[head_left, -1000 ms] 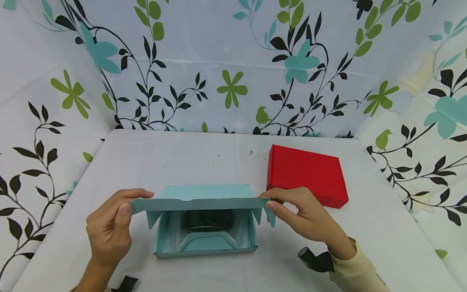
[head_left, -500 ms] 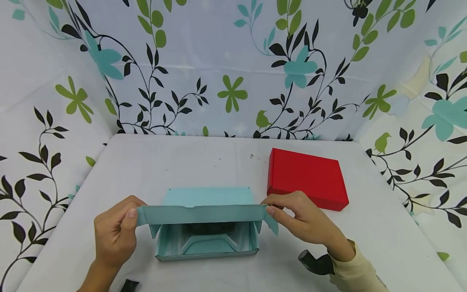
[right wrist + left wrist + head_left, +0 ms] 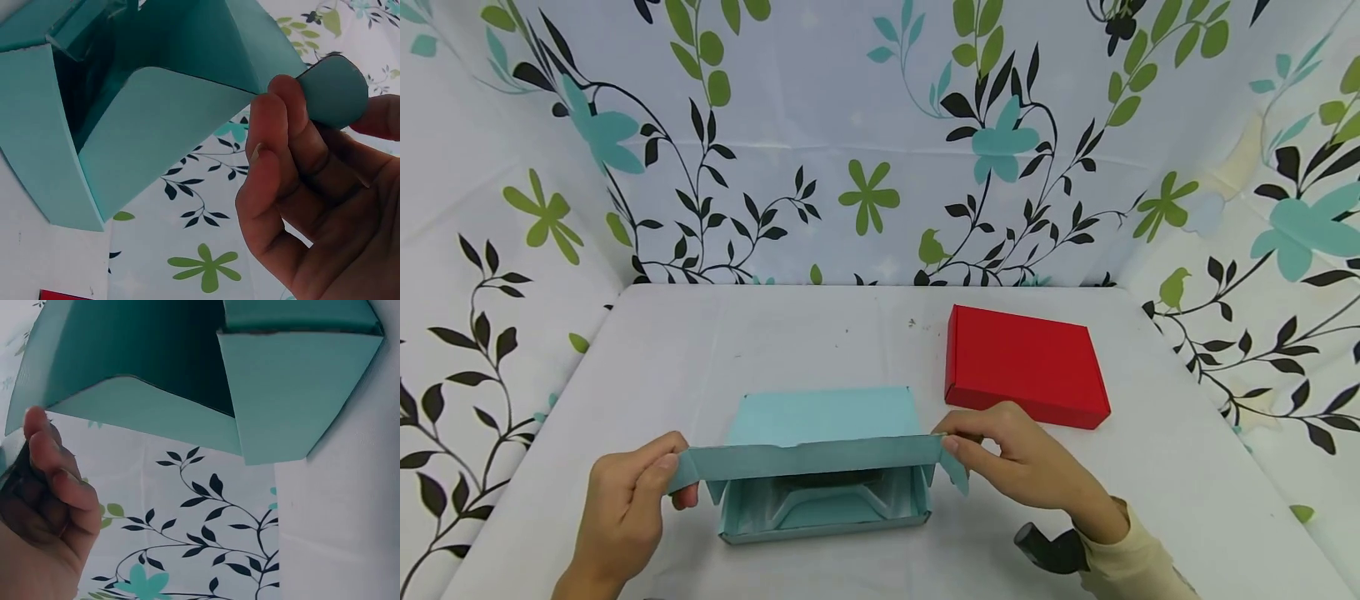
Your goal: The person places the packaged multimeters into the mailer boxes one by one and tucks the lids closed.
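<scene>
A turquoise cardboard box (image 3: 823, 532) stands on the table with its hinged lid (image 3: 823, 414) raised part way above it. My left hand (image 3: 625, 500) grips the tab at the left end of the lid's front flap (image 3: 820, 454), thumb toward me. At the flap's right end my right hand (image 3: 1022, 458) pinches the rounded tab (image 3: 337, 90) between thumb and fingers. Inside the box lies a clear plastic insert (image 3: 760, 504). Behind it shows a sliver of a dark item (image 3: 827, 478), mostly hidden under the lid. Triangular side flaps (image 3: 169, 119) of the lid hang toward the box.
A closed red box (image 3: 1026, 362) lies at the back right, just beyond my right hand. The white table (image 3: 760, 333) ends at a patterned cloth backdrop (image 3: 775, 125). A black wrist device (image 3: 1051, 548) sits by my right sleeve.
The lid has swung lower toward the box, both hands going down with it. The dark item, plainly visible before, is now mostly covered. The red box has stayed put.
</scene>
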Tool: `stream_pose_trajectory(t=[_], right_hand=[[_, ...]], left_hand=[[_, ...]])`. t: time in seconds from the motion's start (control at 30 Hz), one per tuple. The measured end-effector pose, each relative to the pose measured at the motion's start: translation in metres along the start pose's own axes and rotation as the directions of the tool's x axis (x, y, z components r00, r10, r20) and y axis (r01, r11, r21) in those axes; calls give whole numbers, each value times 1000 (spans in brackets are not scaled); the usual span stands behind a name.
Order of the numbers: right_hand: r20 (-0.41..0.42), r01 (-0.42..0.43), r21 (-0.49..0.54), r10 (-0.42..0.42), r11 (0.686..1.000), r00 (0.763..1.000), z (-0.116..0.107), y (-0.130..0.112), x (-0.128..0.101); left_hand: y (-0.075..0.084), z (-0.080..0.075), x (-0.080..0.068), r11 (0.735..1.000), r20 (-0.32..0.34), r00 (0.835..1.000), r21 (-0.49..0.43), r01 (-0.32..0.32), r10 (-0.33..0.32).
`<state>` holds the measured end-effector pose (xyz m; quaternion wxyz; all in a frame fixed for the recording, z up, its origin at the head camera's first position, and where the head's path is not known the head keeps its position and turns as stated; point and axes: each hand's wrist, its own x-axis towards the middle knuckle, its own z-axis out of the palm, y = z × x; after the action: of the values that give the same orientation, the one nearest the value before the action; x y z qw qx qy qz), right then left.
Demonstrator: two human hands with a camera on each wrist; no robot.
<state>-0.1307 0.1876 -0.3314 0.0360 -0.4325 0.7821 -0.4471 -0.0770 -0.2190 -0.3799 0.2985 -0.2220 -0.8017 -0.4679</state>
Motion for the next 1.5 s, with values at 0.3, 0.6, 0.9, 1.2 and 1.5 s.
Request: stream_pose_trajectory(t=[0.3, 0.6, 0.9, 1.2, 1.5], right_hand=[[19, -99, 11, 99, 995, 995, 5, -4, -13], [-29, -157, 12, 157, 988, 987, 11, -2, -23], [-58, -200, 35, 202, 979, 978, 17, 2, -35], [-30, -144, 61, 146, 988, 989, 25, 7, -36], [-1, -118, 83, 118, 990, 993, 30, 14, -37]], left_hand=[[19, -11, -11, 980, 82, 994, 192, 56, -73], [21, -13, -19, 974, 103, 991, 217, 59, -83], [22, -11, -29, 970, 73, 992, 229, 80, -99], [23, -7, -35, 962, 90, 985, 246, 119, -145], [20, -3, -42, 952, 110, 972, 254, 173, -206]])
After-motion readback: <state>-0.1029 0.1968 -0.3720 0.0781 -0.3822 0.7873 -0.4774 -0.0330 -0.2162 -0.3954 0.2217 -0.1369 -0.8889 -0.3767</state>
